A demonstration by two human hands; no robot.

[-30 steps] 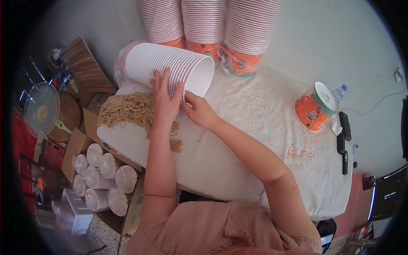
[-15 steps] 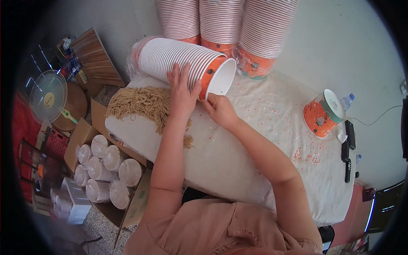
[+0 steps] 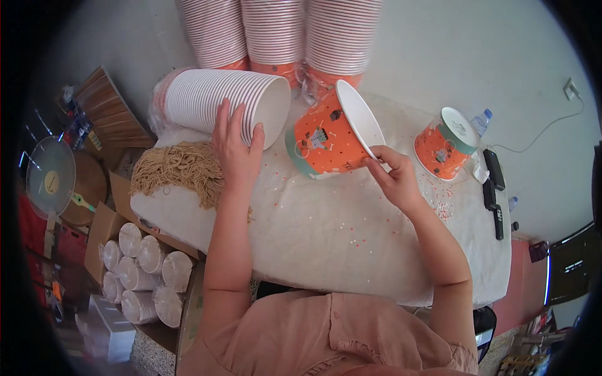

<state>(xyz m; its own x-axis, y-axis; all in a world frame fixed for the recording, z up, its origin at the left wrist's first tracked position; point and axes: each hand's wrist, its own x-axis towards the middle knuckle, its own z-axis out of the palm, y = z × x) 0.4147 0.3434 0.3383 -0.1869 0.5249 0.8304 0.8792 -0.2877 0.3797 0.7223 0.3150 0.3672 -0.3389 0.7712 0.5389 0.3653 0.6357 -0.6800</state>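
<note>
A large orange paper bucket (image 3: pixel 323 139) with a white rim and green base band is tilted above the table, its mouth facing up and right. My right hand (image 3: pixel 396 178) pinches its rim at the lower right. To the left lies a long nested stack of white-rimmed paper buckets (image 3: pixel 213 97) on its side, the open mouth toward the right. My left hand (image 3: pixel 238 141) rests on the rims near that open end, fingers spread. Another orange bucket (image 3: pixel 444 150) stands upside down at the right of the table.
Tall wrapped bucket stacks (image 3: pixel 276 31) stand against the wall. Tan yarn strands (image 3: pixel 179 172) lie at the table's left. Small paper bits (image 3: pixel 354 241) are scattered over the white tablecloth (image 3: pixel 301 250). Black devices (image 3: pixel 492 178) lie at the right edge. A carton (image 3: pixel 106 229) of wrapped cups sits lower left.
The end bucket has come out of the lying stack and moved right in my right hand. My left hand stays on the stack. The whole view has shifted.
</note>
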